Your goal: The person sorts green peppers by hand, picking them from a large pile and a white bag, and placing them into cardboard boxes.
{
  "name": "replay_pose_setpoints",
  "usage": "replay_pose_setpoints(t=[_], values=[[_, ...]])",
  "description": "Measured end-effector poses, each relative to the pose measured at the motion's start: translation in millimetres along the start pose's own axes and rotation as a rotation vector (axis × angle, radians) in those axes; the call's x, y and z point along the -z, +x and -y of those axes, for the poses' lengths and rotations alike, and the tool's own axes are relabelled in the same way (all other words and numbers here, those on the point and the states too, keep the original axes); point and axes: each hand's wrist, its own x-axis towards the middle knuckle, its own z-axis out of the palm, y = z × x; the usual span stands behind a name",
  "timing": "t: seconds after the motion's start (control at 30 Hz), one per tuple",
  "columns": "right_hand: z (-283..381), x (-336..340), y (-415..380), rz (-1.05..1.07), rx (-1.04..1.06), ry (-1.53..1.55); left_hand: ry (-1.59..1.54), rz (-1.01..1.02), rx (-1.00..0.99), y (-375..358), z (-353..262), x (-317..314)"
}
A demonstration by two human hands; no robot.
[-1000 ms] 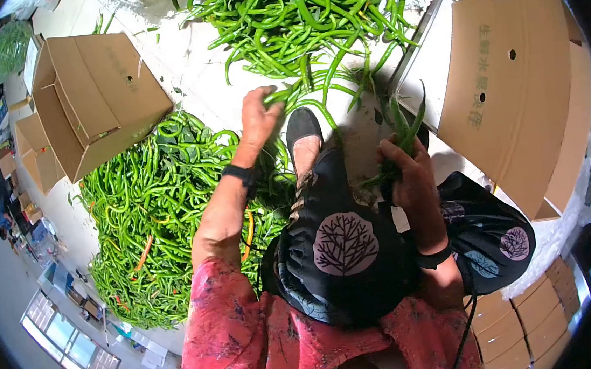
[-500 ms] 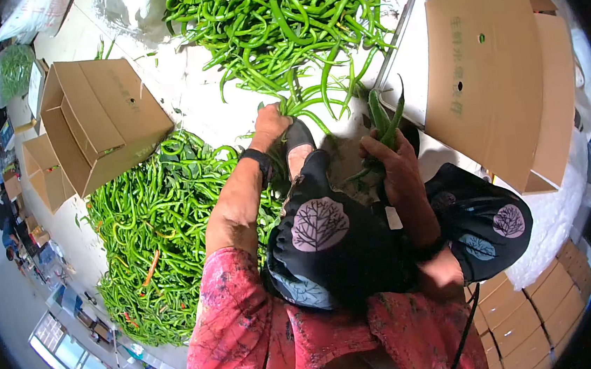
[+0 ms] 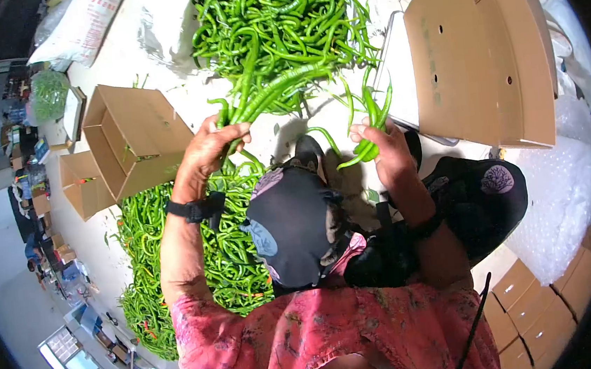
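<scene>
Since half a second ago, the left hand [image 3: 208,148] is lifting off the floor with a fistful of long peppers [image 3: 269,88], their tips fanning up toward the far pile [image 3: 274,18]. The right hand [image 3: 382,150] is gripping a smaller bunch [image 3: 369,125] just beside the big box [image 3: 481,56]. Both hands are closed on peppers. A loose pepper is likely to slip from the left fistful, since the stems are splaying unevenly, and fall back among the near heap [image 3: 176,265] below that wrist.

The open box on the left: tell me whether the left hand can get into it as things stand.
Probably yes. The left hand is beside the open box with bare floor between, but it already grips a bunch of peppers.
</scene>
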Motion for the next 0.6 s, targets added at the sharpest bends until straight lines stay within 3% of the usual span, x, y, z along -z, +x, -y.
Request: replay_pose_setpoints(t=[0.13,0.33,0.4,0.47,0.6], values=[[-6.8,0.7,9.1,0.064,-0.042,0.244,0.050,-0.007,-0.119,-53.0,-80.4,-13.4],[65.6,-29.0,-17.5,0.205,0.098,0.472,-0.002,0.132,-0.246,-88.9,-150.7,-62.2],[98.6,-39.2,-21.5,0.203,0.153,0.438,-0.041,0.128,-0.250,-92.8,-163.0,-89.0],[132.7,-52.2,-25.8,0.233,0.251,0.417,-0.102,0.255,-0.255,-83.4,-158.2,-103.1],[173.1,-54.3,-22.4,0.420,0.299,0.361,-0.198,0.315,-0.146,-81.6,-140.9,-144.1]])
